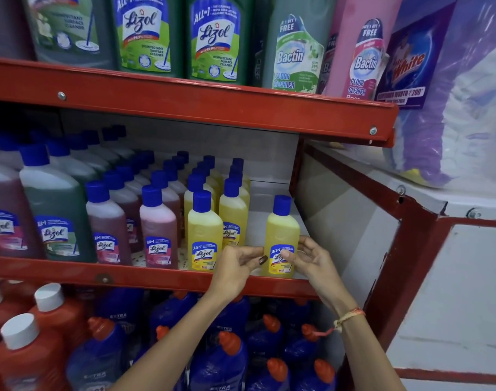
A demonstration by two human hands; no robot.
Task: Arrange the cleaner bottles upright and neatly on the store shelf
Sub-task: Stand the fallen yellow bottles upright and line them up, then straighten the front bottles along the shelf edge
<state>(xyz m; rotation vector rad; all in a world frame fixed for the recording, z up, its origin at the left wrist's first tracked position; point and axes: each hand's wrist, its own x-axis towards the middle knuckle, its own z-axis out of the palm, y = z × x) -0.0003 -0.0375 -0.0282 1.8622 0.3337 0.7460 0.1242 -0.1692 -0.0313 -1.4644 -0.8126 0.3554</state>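
Red metal store shelf (167, 277): small yellow plastic bottle (282, 235) stands upright. Right hand (311, 258) pinches its label; left hand (238, 261) touches, fingers loose.

The shelf edge (184, 277) is red painted metal, glossy, with a bolt head showing. The yellow bottle (282, 235) is translucent smooth plastic with a glossy printed label and a blue plastic cap (282, 204). The purple bag (438, 108) is shiny crinkled plastic film.

Both forearms are bare, without sleeves. The left hand (235, 266) has a dark-painted thumbnail. An orange-and-cream thread bracelet (347, 318) circles the right wrist.
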